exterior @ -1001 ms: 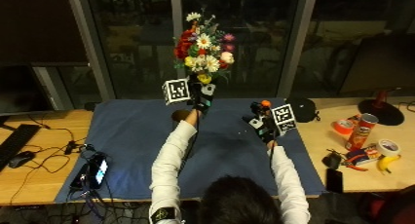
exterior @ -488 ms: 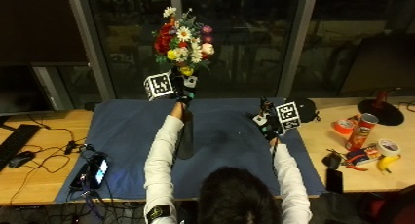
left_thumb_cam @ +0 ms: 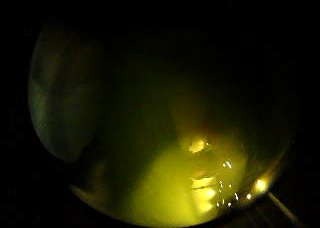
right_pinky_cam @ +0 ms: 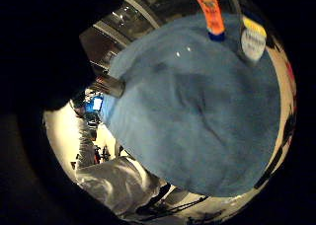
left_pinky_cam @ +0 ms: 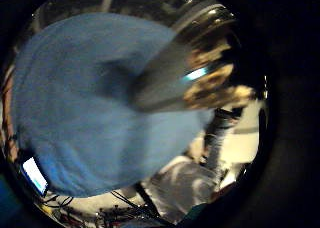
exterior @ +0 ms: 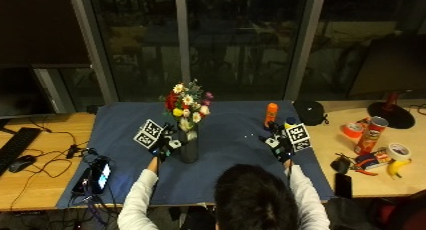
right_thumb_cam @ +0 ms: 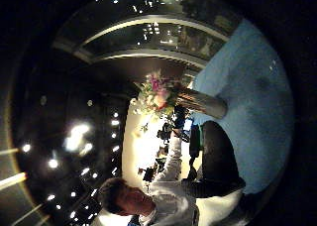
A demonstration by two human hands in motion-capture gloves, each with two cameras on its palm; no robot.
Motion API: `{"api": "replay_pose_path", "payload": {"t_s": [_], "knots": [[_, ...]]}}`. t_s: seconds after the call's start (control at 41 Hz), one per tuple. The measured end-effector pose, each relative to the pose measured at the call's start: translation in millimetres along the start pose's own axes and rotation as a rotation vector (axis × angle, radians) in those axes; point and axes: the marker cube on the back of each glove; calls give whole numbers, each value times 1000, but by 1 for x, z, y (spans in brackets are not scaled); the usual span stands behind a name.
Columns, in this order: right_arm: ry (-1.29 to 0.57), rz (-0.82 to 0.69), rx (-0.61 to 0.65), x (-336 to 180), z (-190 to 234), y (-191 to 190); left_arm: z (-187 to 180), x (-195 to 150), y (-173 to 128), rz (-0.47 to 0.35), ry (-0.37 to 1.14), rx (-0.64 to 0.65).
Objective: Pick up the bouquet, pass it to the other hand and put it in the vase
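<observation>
Bouquet: mixed red, yellow and white flower bouquet (exterior: 187, 104) stands in the dark cylindrical vase (exterior: 189, 146) on the blue-clothed tabletop (exterior: 226, 140).
Left hand (exterior: 162, 144): beside the vase; fingers' state cannot be told.
Right hand (exterior: 282, 145): apart; fingers likewise unclear.
Technique: withdraw sideways, keeping the vase upright.

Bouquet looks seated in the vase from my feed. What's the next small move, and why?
Probably draw the left hand sideways away from the vase. The bouquet already stands upright in it on the blue cloth, and the right hand hangs well clear. Whether the left hand is touching the vase isn't visible.
</observation>
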Motion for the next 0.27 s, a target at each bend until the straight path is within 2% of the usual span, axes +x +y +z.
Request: {"api": "replay_pose_path", "payload": {"t_s": [0.024,0.049,0.098,0.195,0.268], "knots": [[-6,-15,-12,0,1,8,4,-10,16,-58,-13,-42],[-5,-25,-22,-1,3,16,7,-14,30,-76,-5,-74],[23,-1,-25,2,5,26,10,-18,49,-64,30,-116],[119,88,10,32,4,29,9,-28,60,-30,35,-136],[148,103,30,45,2,26,6,-32,62,-51,13,-129]]}}
